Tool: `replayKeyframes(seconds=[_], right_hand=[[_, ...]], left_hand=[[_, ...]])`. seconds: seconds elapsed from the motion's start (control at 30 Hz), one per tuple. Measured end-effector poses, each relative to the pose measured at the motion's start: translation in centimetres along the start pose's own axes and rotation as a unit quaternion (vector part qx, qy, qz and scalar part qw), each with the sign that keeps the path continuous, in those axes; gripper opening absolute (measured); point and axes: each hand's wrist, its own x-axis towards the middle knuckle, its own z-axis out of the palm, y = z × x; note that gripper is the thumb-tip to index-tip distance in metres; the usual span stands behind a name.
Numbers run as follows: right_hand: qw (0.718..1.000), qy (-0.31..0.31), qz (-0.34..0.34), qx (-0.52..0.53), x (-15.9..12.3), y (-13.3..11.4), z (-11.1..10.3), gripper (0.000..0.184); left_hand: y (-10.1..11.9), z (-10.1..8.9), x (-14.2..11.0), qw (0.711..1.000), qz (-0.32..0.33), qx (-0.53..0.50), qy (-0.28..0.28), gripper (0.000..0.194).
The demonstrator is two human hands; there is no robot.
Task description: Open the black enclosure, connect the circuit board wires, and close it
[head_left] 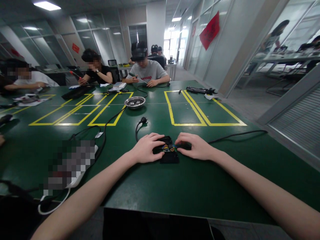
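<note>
A small black open device with a circuit board and coloured parts showing lies on the green table in front of me. My left hand rests on its left side, fingers curled over the casing. My right hand grips a black part on its right side, from which a black cable runs off to the right. Both hands are closed on the device.
A metal bowl sits beyond, next to a black plug and cord. Yellow tape rectangles mark the table. Several people sit working at the far edge. A white cable and blurred object lie at my left.
</note>
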Motion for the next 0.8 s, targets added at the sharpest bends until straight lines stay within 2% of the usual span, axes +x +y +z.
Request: replayKeyframes(seconds=[0.1,0.27,0.5,0.6,0.7,0.8], right_hand=[[0.999,-0.041,0.022,0.000,-0.1,0.6,-0.5,0.015],[0.999,0.003,0.013,-0.031,0.1,0.3,0.9,0.021],[0.995,0.050,0.023,-0.078,0.6,-0.1,2.3,0.013],[0.995,0.057,0.025,-0.082,0.7,-0.1,2.4,0.013],[0.995,0.061,0.028,-0.080,0.7,0.0,2.4,0.014],[0.994,0.072,0.021,-0.080,0.6,0.0,2.4,0.016]], left_hand=[[-0.7,0.1,0.0,1.000,-0.001,-0.027,0.004,0.039],[-1.7,0.4,-0.1,0.998,-0.001,-0.067,0.011,0.039],[-2.1,0.4,0.1,0.998,-0.006,-0.060,-0.007,0.043],[-2.3,-0.2,0.1,0.996,-0.006,-0.081,0.025,0.044],[-2.7,-1.1,-0.2,0.992,-0.025,-0.097,0.081,0.031],[-3.0,-1.8,-0.6,0.992,-0.038,-0.109,0.051,0.020]])
